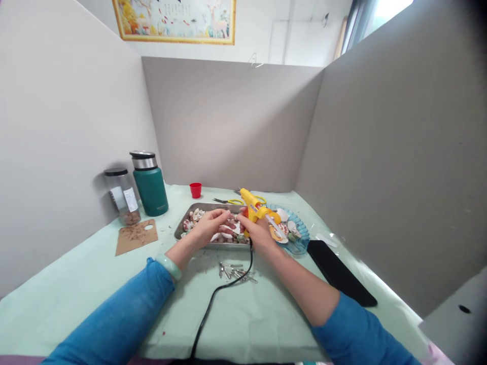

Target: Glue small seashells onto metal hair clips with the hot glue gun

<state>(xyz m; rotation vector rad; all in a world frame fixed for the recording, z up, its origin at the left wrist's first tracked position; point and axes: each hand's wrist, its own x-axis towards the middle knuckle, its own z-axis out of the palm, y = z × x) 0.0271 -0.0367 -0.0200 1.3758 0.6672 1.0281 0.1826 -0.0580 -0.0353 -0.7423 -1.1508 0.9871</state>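
In my right hand point(259, 234) is a yellow glue gun point(254, 207), its nozzle tilted up and left; a pale glue stick sticks out of its rear. My left hand point(213, 225) is closed in a pinch, its fingertips close to those of my right hand. Whatever it holds is too small to make out. Both hands hover over a metal tray point(210, 206) of seashells point(196, 217). Beside my right hand, a blue scalloped plate point(303, 233) carries larger shells. A black cord point(216, 292) trails from the gun toward the front edge.
Several metal clips point(232, 271) lie before the tray. Scissors point(229, 201) and a red cup point(195, 190) are behind it. At left stand a green bottle point(150, 190), a clear jar point(122, 197) and a brown card point(135, 237). A black slab point(338, 271) lies right. Grey panels surround the table.
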